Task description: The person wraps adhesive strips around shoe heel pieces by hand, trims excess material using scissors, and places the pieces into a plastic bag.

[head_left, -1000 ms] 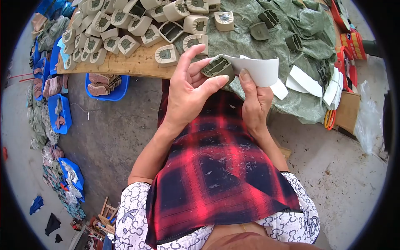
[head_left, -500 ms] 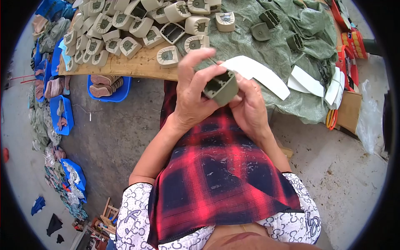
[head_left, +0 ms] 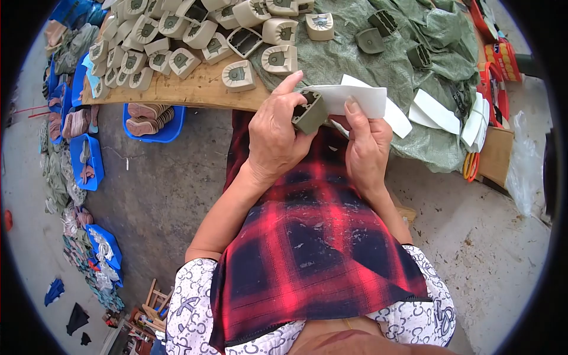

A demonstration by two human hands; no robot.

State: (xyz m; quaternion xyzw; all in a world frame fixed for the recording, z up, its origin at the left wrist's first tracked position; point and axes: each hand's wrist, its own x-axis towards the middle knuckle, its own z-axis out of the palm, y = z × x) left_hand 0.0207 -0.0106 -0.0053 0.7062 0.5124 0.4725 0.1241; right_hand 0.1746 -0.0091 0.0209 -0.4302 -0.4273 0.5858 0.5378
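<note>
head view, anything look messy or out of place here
Pale flecks dot the plaid apron, and dark bits litter the floor at right, looking like stray debris. The white strip in the right hand shows no obvious damage.

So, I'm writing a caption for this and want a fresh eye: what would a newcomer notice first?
Probably the red-and-dark plaid cloth over the wearer's front, filling the lower middle. Just above it, the left hand holds a hollow green block and the right hand a white strip reaching toward it. The eye would likely go next to the beige pieces heaped at upper left on the wooden tabletop.
</note>
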